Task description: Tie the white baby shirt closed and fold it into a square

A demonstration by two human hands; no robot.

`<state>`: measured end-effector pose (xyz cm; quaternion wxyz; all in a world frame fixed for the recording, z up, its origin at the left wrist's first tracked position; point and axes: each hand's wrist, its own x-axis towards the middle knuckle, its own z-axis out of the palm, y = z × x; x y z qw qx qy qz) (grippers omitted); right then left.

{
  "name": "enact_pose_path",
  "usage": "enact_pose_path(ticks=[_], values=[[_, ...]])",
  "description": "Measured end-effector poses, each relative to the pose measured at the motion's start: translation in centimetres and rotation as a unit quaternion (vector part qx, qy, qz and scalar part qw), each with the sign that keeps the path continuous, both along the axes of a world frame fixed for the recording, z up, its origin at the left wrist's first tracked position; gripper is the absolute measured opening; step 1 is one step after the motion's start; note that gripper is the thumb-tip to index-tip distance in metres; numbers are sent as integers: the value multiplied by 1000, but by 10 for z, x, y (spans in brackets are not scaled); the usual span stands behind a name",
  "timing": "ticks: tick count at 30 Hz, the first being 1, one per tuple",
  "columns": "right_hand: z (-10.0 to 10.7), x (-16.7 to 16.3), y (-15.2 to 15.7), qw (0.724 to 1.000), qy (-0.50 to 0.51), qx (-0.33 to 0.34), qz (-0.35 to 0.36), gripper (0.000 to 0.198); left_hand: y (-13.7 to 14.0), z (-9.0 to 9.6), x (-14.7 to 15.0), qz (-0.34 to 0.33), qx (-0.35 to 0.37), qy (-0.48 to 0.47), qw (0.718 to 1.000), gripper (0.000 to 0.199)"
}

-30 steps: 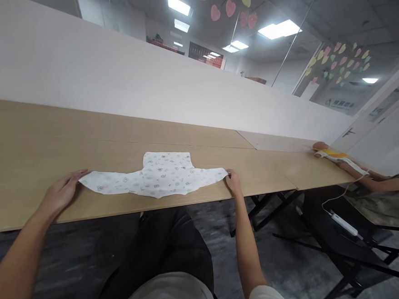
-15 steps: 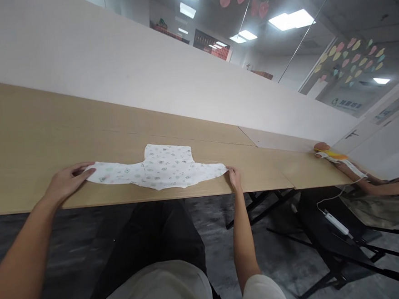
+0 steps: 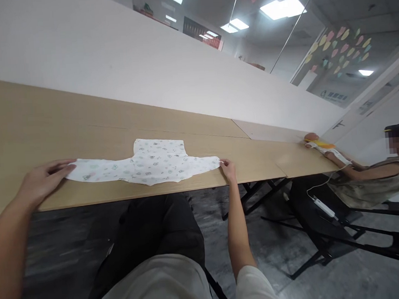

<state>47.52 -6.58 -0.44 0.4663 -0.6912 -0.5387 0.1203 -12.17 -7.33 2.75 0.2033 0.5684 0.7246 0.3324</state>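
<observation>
A small white baby shirt (image 3: 159, 163) with a scattered print lies flat on the wooden table (image 3: 92, 134), its two long sleeves spread out sideways. My left hand (image 3: 42, 181) holds the end of the left sleeve between thumb and fingers. At the opposite end, my right hand (image 3: 228, 169) pinches the right cuff. The body of the shirt points away from me, and its neck side lies nearer the table's front edge.
A white wall panel (image 3: 112, 69) with glass above runs behind the table. Farther right, a seated person (image 3: 379, 173) handles white and yellow things (image 3: 322, 145) on the tabletop. Black folding chairs (image 3: 313, 219) and a white power strip (image 3: 325, 208) are below.
The view has shifted, bringing more of the seated person into sight. Both hands still hold the sleeve ends, which appear slightly farther apart. The shirt stays flat.
</observation>
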Motion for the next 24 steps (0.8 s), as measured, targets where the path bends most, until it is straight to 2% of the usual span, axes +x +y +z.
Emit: enact_pose_path(ticks=[4,11,16,18,20,22,24], values=[[2,-1,-1,1000,1,5,1,26,-4,3,4,14,13,6,1000,61],[5,-3,0,998,60,14,-9,26,-6,7,6,31,-22,13,999,66],[33,-46,13,985,115,87,-95,32,0,-1,0,2,-5,6,1000,67],[50,-77,18,987,91,121,-59,32,2,-5,-4,0,4,11,1000,66],[63,-113,19,988,50,142,17,28,6,-10,-9,2,6,19,1000,67],[69,-149,16,983,14,152,98,25,13,-19,-16,2,3,25,1000,69],[66,-184,9,981,-10,137,140,25,21,-29,-25,2,3,23,1000,71]])
